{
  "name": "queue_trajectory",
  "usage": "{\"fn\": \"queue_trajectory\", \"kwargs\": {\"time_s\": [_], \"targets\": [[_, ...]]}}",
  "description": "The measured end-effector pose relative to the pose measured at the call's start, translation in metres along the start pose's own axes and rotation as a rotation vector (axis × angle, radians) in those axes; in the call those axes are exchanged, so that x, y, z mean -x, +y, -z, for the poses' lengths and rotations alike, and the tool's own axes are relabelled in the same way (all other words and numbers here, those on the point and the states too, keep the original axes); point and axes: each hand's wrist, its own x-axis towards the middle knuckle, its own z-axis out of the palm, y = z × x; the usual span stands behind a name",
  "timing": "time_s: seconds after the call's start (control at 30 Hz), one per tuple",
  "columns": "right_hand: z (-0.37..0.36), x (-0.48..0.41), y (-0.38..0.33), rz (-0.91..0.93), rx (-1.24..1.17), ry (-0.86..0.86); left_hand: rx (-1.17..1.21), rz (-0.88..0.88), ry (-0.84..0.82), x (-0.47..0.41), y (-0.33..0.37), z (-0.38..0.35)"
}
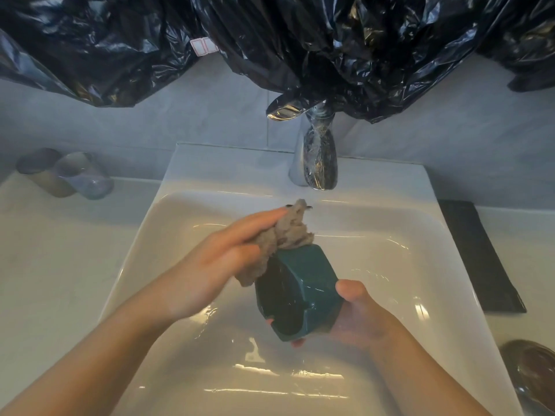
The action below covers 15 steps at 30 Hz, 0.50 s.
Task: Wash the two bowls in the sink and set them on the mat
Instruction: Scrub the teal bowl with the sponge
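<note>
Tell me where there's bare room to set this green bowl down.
The dark mat right of the sink is bare. The left counter is free in front of the two cups. Crowded: the near right corner, where a brown bowl sits.

Glossy brown bowl [531, 374] cut by the right edge; top of chrome tap [319, 162] hidden under crinkled black plastic sheeting [330, 40]

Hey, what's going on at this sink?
A person is washing a teal bowl over the white sink. The right hand grips the tilted bowl while the left hand rubs a grey cloth against its rim. No bowl is on the dark mat to the right yet; a brown bowl sits near the sink's right corner.
</note>
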Motion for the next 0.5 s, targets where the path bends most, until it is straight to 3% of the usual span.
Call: {"fn": "queue_trajectory", "kwargs": {"time_s": [0.03, 0.17, 0.3, 0.5], "targets": [[0.001, 0.000, 0.001, -0.003, -0.001, -0.015, 0.055, 0.060, -0.015, -0.002, 0.001, 0.003], [-0.001, -0.001, 0.002, -0.015, -0.040, -0.071, 0.034, -0.019, -0.110, 0.001, 0.000, 0.013], [-0.004, 0.000, 0.002, -0.040, -0.132, -0.074, -0.273, -0.083, -0.207, -0.005, -0.004, 0.008], [-0.006, 0.001, -0.001, -0.027, -0.148, -0.045, -0.495, -0.170, 0.054, -0.009, -0.012, -0.012]]}}
